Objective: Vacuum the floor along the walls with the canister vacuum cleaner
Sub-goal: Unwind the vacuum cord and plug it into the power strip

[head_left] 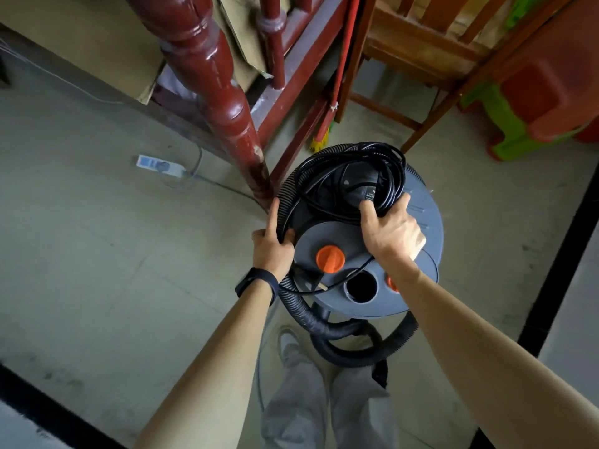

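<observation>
Soft, even light is filling the room, so nothing is looking too dark or too bright. Little white shines are sitting on the red post (223,102). The floor (81,254) is showing only faint shadows. The vacuum cleaner (431,222) is looking sharp. The edges are bending and stretching.

Head camera, steeply down (seemingly near) over vacuum (324,234).

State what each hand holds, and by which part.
Left hand: ribbed hose, at its loop beside the lid. Right hand: coiled cord, at its near edge.
</observation>
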Demonstrator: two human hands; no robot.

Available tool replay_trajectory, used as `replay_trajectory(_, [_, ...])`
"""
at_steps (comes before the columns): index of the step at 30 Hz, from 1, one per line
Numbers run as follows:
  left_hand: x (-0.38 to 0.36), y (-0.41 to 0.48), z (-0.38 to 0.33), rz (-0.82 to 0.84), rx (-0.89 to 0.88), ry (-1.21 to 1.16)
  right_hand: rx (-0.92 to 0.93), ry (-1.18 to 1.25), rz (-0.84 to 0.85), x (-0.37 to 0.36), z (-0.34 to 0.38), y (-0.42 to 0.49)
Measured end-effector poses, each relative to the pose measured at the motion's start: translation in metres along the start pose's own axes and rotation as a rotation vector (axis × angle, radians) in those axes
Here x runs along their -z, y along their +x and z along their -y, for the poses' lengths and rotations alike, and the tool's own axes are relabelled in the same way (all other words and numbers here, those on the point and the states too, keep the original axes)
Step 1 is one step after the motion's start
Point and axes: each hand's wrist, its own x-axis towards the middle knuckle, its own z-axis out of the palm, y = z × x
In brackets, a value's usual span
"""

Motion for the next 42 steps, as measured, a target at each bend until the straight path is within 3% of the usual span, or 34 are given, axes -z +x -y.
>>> replay_trajectory(7, [-0.001, -0.007, -0.005, 0.084, -0.025, 0.077, 0.044, 0.073, 0.052, 0.012, -0.006, 0.01])
replay_trajectory(15, [0.02, -0.02, -0.005, 0.156, 0.029, 0.123, -0.051, 0.195, 0.31, 0.036, -0.005, 0.009])
replay_trajectory(23, [0.016, -0.066, 0.032, 0.219, 0.289, 0.316, 0.007, 0.265, 0.415, 0.035, -0.031, -0.046])
replay_trajectory(30, [0.022, -0.126, 0.072, 0.106, 0.499, 0.207, 0.223, 0.157, 0.558, 0.034, -0.027, -0.089])
replay_trajectory(38, [0.073, -0.145, 0.075, 0.302, 0.529, 0.287, 0.293, -0.053, 0.612, 0.036, -0.015, -0.117])
replay_trajectory(42, [0.095, -0.149, 0.049, 0.248, 0.383, 0.207, 0.214, -0.031, 0.452, 0.056, -0.012, -0.129])
